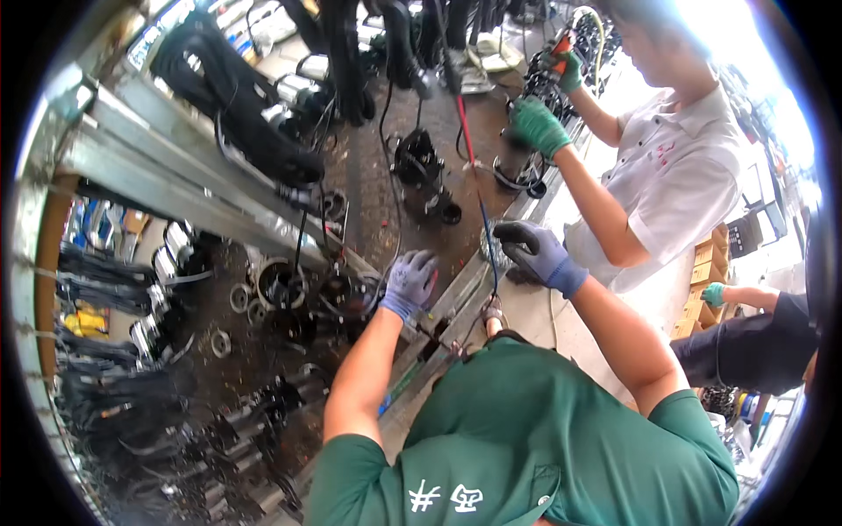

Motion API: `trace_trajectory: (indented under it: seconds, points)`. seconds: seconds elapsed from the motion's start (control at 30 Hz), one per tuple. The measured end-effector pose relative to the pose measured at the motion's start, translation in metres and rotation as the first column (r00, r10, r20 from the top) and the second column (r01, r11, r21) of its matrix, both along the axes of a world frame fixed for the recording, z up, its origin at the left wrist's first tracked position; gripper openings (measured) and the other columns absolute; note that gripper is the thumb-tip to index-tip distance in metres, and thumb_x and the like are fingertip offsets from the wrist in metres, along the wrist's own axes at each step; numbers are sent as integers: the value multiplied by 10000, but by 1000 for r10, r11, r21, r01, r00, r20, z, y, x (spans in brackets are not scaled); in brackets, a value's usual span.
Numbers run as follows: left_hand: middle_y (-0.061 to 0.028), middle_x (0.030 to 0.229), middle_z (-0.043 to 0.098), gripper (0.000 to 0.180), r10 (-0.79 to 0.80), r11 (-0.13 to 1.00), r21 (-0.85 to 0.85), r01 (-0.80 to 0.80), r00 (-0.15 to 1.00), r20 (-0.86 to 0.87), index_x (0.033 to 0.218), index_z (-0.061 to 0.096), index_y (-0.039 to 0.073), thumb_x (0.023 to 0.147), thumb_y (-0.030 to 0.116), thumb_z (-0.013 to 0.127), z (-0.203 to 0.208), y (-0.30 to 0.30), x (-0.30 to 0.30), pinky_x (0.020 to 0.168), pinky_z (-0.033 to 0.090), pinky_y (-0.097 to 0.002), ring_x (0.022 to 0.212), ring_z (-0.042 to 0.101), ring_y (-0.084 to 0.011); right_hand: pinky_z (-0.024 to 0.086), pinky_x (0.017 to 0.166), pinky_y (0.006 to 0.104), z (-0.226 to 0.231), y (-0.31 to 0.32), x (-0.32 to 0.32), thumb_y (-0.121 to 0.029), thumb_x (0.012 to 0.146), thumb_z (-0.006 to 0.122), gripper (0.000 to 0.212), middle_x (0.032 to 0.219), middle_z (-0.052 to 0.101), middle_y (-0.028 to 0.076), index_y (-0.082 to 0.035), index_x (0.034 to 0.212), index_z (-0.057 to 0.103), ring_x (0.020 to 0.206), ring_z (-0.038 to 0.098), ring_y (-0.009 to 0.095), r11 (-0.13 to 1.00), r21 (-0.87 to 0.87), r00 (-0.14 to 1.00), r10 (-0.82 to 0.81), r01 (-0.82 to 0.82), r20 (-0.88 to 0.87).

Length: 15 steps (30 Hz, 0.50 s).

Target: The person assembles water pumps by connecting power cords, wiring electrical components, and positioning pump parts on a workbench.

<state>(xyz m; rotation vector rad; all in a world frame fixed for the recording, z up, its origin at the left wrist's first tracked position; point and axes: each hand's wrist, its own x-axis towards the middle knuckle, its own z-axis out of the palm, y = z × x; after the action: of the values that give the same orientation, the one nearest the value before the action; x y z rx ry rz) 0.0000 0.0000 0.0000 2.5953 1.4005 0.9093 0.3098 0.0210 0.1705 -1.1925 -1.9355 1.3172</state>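
Note:
My left hand (410,282), in a grey-purple knit glove, hovers over the near edge of the dark workbench (364,188). Its fingers are loosely bent, with a small red spot beside them; I see nothing held. Higher and to the right, my right hand (539,254) wears the same kind of glove. Its dark-palmed fingers curve apart from the thumb, around no visible object. Between the hands hangs a red and blue cord (481,206). Beyond them on the bench lies a black part assembly (418,162) with a round black end piece.
Black cable bundles (224,88) hang above the bench on the left, beside metal rails (167,167). Metal rings (272,280) and dark parts lie lower left. A co-worker in a white shirt (684,167) handles parts with green gloves. Another person (745,342) stands near cardboard boxes (706,263).

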Motion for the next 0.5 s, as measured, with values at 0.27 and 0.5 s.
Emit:
trace_trajectory:
  seconds: [0.27,0.5]
  points:
    - [-134,1127,660,271,49,998,-40,-47,997,58,1088,677,74,825,135,688,-11,16,0,863,509,-456,1010,620,-352,512,977,342,28,75,-19,-123,897,649,474,1242,639,146,4,1345,561,1109,646,222,931,239,953,-232,276,-195]
    - [-135,1158,660,315,-24,995,-93,32,996,84,1127,672,71,816,113,690,64,18,33,891,509,-459,1024,618,-355,489,1016,352,21,155,-57,-246,935,652,551,1309,638,172,33,1391,516,1196,625,245,936,65,850,-284,346,-444]
